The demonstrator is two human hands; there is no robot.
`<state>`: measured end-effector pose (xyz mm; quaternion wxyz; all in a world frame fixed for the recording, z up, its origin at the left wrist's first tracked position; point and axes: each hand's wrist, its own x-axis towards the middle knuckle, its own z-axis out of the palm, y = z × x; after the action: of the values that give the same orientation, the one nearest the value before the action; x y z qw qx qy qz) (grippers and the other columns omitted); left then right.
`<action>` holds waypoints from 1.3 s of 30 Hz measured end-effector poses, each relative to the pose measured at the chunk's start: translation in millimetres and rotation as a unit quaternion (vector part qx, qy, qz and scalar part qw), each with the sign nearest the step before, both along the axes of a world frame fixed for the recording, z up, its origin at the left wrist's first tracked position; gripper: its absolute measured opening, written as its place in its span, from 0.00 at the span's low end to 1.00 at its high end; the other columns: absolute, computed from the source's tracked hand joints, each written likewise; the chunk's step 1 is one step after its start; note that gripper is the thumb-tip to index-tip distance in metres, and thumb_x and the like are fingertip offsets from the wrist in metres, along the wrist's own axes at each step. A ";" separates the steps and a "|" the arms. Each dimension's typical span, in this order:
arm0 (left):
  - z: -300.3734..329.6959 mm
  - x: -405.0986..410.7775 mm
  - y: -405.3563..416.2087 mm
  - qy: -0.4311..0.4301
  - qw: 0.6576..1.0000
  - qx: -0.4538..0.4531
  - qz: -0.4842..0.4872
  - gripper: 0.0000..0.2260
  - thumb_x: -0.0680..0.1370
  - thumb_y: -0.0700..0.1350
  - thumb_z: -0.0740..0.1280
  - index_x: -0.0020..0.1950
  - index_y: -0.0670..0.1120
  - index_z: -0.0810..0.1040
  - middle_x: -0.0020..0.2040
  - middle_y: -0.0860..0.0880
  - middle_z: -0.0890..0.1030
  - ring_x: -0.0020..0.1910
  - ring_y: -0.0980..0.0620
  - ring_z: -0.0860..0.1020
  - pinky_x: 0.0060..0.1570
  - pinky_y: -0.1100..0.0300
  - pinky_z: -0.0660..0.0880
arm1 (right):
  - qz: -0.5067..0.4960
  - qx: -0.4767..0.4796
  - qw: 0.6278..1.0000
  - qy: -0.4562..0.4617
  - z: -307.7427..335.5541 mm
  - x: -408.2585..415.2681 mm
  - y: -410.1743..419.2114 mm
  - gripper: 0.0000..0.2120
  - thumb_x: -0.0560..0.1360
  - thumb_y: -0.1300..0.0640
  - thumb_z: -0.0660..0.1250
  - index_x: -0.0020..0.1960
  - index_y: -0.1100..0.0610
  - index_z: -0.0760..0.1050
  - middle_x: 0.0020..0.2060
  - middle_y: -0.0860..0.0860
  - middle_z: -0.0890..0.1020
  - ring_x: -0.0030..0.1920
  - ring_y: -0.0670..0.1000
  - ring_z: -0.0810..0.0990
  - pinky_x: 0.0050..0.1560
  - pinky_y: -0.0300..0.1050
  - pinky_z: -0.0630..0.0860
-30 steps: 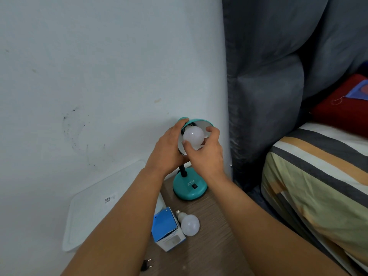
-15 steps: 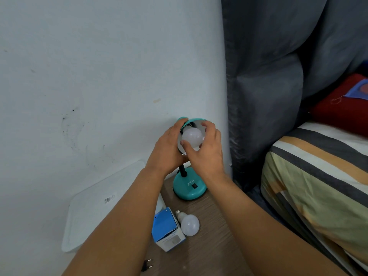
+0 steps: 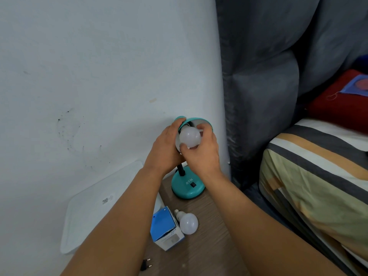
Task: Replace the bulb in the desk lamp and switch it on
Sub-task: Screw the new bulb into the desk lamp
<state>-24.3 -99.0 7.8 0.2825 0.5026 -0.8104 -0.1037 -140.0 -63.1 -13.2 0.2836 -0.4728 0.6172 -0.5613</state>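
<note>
Left hand [image 3: 166,148] grips teal lamp shade [image 3: 199,121] at tabletop [image 3: 209,246] far edge. Right hand [image 3: 201,152] fingers curl round white bulb [image 3: 189,137] in shade. Second bulb [image 3: 187,223] lies mid-tabletop, touching blue box [image 3: 165,228].

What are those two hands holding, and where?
The right hand grips the bulb round its globe; the left hand holds the lamp shade by its rim.
</note>
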 end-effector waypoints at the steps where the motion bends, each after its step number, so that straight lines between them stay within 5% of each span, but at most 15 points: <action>1: 0.3 0.3 0.5 0.000 1.000 0.000 -0.002 0.41 0.67 0.46 0.79 0.76 0.53 0.63 0.70 0.52 0.73 0.67 0.52 0.73 0.66 0.50 0.72 | -0.003 0.006 1.000 -0.003 -0.6 0.0 -1.1 0.29 0.69 0.50 0.76 0.65 0.51 0.67 0.59 0.50 0.76 0.55 0.51 0.77 0.53 0.45 0.76; 5: 2.8 2.3 3.1 0.000 1.000 -0.003 -0.009 0.43 0.66 0.49 0.79 0.77 0.51 0.63 0.71 0.52 0.73 0.67 0.51 0.73 0.66 0.49 0.73 | -0.018 0.051 0.998 -0.038 0.6 -0.5 -5.8 0.27 0.70 0.38 0.73 0.58 0.54 0.68 0.52 0.50 0.78 0.53 0.53 0.80 0.51 0.49 0.79; 10: 3.4 0.8 4.8 -0.007 1.000 -0.004 -0.009 0.43 0.66 0.47 0.80 0.77 0.51 0.62 0.70 0.51 0.73 0.67 0.51 0.73 0.65 0.50 0.73 | -0.005 0.021 0.999 -0.031 -1.6 0.8 -4.9 0.31 0.70 0.42 0.74 0.66 0.51 0.65 0.59 0.52 0.77 0.57 0.53 0.78 0.56 0.50 0.78; 15: 3.2 2.6 4.2 -0.001 1.000 -0.005 -0.010 0.44 0.65 0.50 0.80 0.76 0.53 0.63 0.69 0.53 0.74 0.65 0.52 0.74 0.63 0.51 0.74 | -0.003 0.081 0.994 -0.079 1.7 -2.6 -6.8 0.23 0.73 0.37 0.69 0.56 0.53 0.73 0.49 0.50 0.81 0.48 0.51 0.80 0.40 0.40 0.73; 19: 2.6 3.8 3.5 0.002 1.000 -0.003 -0.007 0.45 0.64 0.52 0.81 0.75 0.54 0.63 0.68 0.53 0.74 0.65 0.52 0.74 0.63 0.50 0.75 | 0.010 0.113 0.991 -0.077 3.1 -3.3 -5.6 0.27 0.77 0.33 0.59 0.57 0.56 0.76 0.50 0.52 0.81 0.51 0.53 0.79 0.46 0.45 0.74; 24: 3.7 0.6 5.9 0.003 1.000 -0.002 -0.012 0.43 0.65 0.48 0.80 0.76 0.52 0.63 0.70 0.53 0.74 0.66 0.52 0.73 0.65 0.50 0.73 | 0.025 0.112 0.991 -0.076 -0.9 -3.5 -2.5 0.33 0.72 0.37 0.69 0.70 0.51 0.63 0.59 0.53 0.77 0.57 0.55 0.79 0.55 0.50 0.78; 28: 6.0 1.6 6.7 0.005 1.000 -0.002 -0.011 0.43 0.65 0.46 0.80 0.76 0.51 0.63 0.70 0.53 0.73 0.66 0.51 0.73 0.65 0.50 0.73 | 0.020 0.100 0.994 -0.026 -8.7 -4.0 -2.9 0.30 0.70 0.40 0.72 0.65 0.51 0.66 0.56 0.53 0.80 0.54 0.55 0.80 0.54 0.53 0.80; 33: 3.1 2.1 6.4 -0.001 1.000 -0.007 -0.010 0.44 0.65 0.51 0.81 0.76 0.52 0.63 0.69 0.53 0.74 0.65 0.52 0.74 0.64 0.49 0.74 | 0.008 0.103 0.995 0.001 -5.4 -7.6 -3.3 0.26 0.76 0.33 0.62 0.59 0.54 0.74 0.50 0.51 0.81 0.49 0.52 0.81 0.48 0.49 0.80; 39: 3.5 1.8 6.5 0.004 1.000 -0.001 -0.008 0.44 0.65 0.50 0.81 0.76 0.53 0.63 0.68 0.53 0.75 0.65 0.51 0.75 0.63 0.48 0.75 | 0.020 0.099 0.995 -0.024 -7.3 -7.4 0.8 0.31 0.73 0.33 0.64 0.69 0.46 0.59 0.56 0.55 0.80 0.54 0.57 0.80 0.55 0.55 0.80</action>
<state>-22.4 -92.5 11.3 0.2858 0.4950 -0.8135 -0.1072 -147.5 -62.3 -20.6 0.3547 -0.4416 0.6529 -0.5029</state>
